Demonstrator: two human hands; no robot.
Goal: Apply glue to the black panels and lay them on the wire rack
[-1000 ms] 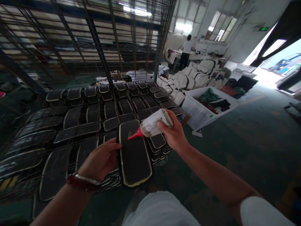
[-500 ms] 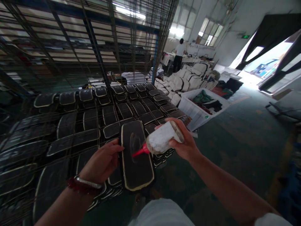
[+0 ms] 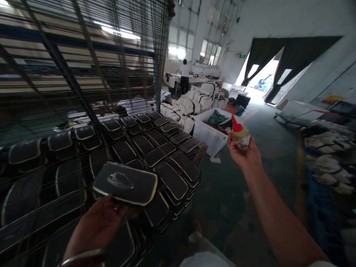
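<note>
My left hand grips the near edge of a black rounded panel with a pale yellowish border. A glossy wet smear lies on the panel's upper face. Out to the right, my right hand is wrapped round a squeeze bottle with a red pointed nozzle, which points upward, away from the panel. Beneath the held panel, many similar black panels lie in rows on a wire rack.
An upright wire mesh frame stands at the left. Beyond the rack are a white bin of cloth and a heap of white bundles. A person stands by a far table. More bundles lie at the right.
The bottle has lifted off the panel, moved right and swung nozzle-up. The panel has turned from lengthwise to crosswise and shifted left in my left hand. The view has swung right.
</note>
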